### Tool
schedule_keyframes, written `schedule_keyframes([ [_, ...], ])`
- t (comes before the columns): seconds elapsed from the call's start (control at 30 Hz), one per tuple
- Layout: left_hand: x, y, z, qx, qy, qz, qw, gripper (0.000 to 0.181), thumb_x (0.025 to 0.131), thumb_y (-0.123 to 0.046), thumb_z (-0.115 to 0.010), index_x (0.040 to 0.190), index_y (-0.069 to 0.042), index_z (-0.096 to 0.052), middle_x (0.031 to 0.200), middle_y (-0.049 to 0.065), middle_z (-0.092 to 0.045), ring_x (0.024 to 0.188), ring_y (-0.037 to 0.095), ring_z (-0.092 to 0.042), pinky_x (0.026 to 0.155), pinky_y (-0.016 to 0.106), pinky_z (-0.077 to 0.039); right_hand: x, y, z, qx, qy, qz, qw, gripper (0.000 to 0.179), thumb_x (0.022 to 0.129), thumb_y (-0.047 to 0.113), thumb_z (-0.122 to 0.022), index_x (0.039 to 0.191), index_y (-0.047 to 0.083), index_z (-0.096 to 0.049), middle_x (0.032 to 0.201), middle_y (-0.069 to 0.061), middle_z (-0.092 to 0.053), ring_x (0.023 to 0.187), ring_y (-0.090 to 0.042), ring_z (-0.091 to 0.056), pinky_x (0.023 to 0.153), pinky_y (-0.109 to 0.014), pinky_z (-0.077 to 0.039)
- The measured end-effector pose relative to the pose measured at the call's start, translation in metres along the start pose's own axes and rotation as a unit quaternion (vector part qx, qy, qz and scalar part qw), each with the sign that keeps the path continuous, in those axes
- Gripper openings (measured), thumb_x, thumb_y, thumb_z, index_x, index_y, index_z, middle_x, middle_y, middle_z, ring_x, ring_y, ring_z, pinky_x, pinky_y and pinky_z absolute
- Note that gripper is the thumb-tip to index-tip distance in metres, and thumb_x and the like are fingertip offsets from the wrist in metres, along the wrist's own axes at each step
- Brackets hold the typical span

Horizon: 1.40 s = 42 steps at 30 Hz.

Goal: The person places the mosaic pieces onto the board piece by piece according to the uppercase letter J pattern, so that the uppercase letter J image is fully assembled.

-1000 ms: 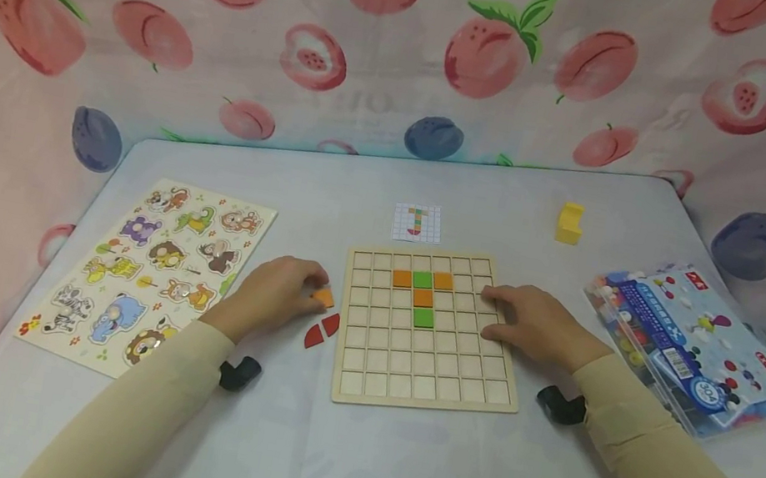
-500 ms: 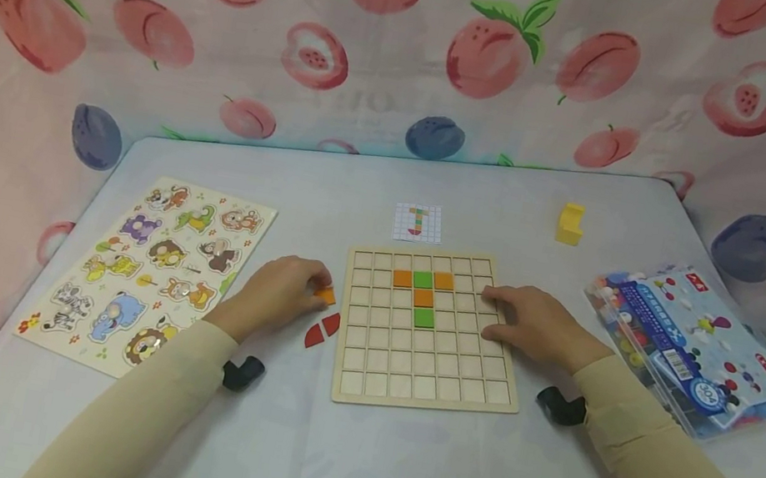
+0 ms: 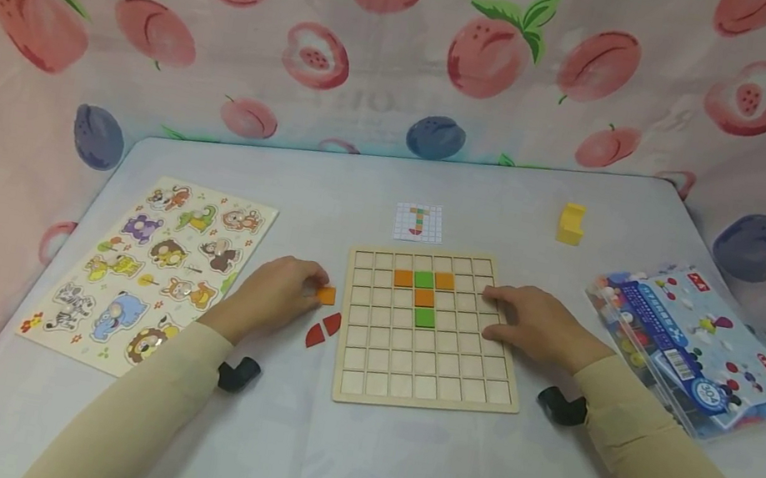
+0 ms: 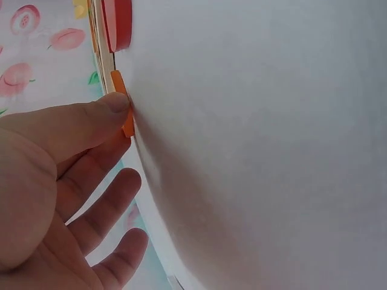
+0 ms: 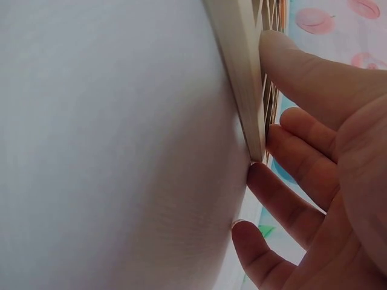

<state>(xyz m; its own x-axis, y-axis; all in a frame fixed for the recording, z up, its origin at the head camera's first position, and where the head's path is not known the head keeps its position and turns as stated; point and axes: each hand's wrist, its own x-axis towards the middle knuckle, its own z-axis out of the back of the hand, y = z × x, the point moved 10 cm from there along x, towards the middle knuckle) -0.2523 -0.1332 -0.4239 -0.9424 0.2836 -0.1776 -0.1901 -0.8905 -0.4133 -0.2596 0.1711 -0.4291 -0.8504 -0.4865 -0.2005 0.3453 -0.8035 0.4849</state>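
Observation:
My left hand [image 3: 275,293] is just left of the wooden grid board [image 3: 401,360], its thumb and index finger pinching an orange square tile [image 3: 326,295]. In the left wrist view the orange tile [image 4: 118,80] stands out past the thumb tip, near the table. Two red quarter-round tiles [image 3: 316,336] lie below it by the board's edge. On the board, three orange and two green tiles [image 3: 424,317] form a T-like shape. My right hand [image 3: 536,324] rests at the board's right edge; the right wrist view has its thumb on the frame [image 5: 242,78], other fingers loosely bent.
A small pattern card [image 3: 419,222] lies behind the board. To the left is an animal puzzle board [image 3: 148,276]. A yellow block [image 3: 571,224] sits at the back right, and a clear plastic case [image 3: 699,351] of colored parts lies at the right.
The orange tile in my left hand has turned slightly, and more of it shows past the fingertips. My right hand and the board have stayed in place.

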Motion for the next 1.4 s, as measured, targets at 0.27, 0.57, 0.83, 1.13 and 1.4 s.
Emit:
schedule_keyframes([
  [0.27,-0.001,0.002,-0.001,0.002,0.007,0.005,1.0,0.029,0.089,-0.012,-0.075,0.118,-0.009,-0.071,0.113,0.003,-0.069,0.111,0.027,-0.058,0.101,0.044,-0.046,-0.001,0.001,0.0,0.004,-0.001,0.002,1.0,0.061,0.092,0.027,-0.074,0.141,-0.001,-0.053,0.14,-0.025,-0.053,0.133,-0.046,-0.044,0.11,-0.058,-0.032],
  [0.57,0.001,-0.006,0.007,-0.003,-0.01,-0.004,0.9999,0.027,0.091,-0.011,-0.072,0.118,-0.008,-0.071,0.114,0.005,-0.069,0.114,0.028,-0.059,0.101,0.044,-0.046,-0.001,0.0,0.0,0.002,-0.003,0.001,1.0,0.061,0.091,0.028,-0.074,0.141,-0.001,-0.054,0.139,-0.026,-0.054,0.132,-0.046,-0.045,0.109,-0.058,-0.033],
  [0.83,0.001,-0.015,0.01,-0.015,-0.005,0.001,0.9999,0.027,0.092,-0.01,-0.068,0.119,-0.008,-0.071,0.116,0.006,-0.069,0.116,0.028,-0.058,0.102,0.044,-0.046,-0.002,0.0,0.001,-0.006,-0.003,-0.005,1.0,0.061,0.091,0.027,-0.074,0.141,-0.002,-0.053,0.139,-0.026,-0.054,0.132,-0.046,-0.045,0.11,-0.057,-0.033],
  [1.13,-0.001,-0.032,0.014,-0.026,-0.008,-0.014,0.9995,0.027,0.092,-0.017,-0.069,0.119,-0.011,-0.071,0.119,0.004,-0.068,0.118,0.026,-0.056,0.103,0.043,-0.045,0.0,0.0,0.0,-0.01,0.002,-0.009,0.9999,0.062,0.092,0.028,-0.074,0.142,-0.002,-0.052,0.14,-0.026,-0.053,0.132,-0.046,-0.045,0.11,-0.057,-0.033],
  [1.4,-0.001,-0.05,0.013,-0.025,-0.004,-0.036,0.999,0.027,0.091,-0.013,-0.07,0.117,-0.011,-0.071,0.116,0.002,-0.068,0.115,0.024,-0.057,0.101,0.041,-0.046,0.0,0.002,0.001,-0.018,0.005,-0.011,0.9998,0.063,0.092,0.029,-0.073,0.142,-0.002,-0.052,0.139,-0.027,-0.053,0.131,-0.046,-0.045,0.11,-0.057,-0.033],
])
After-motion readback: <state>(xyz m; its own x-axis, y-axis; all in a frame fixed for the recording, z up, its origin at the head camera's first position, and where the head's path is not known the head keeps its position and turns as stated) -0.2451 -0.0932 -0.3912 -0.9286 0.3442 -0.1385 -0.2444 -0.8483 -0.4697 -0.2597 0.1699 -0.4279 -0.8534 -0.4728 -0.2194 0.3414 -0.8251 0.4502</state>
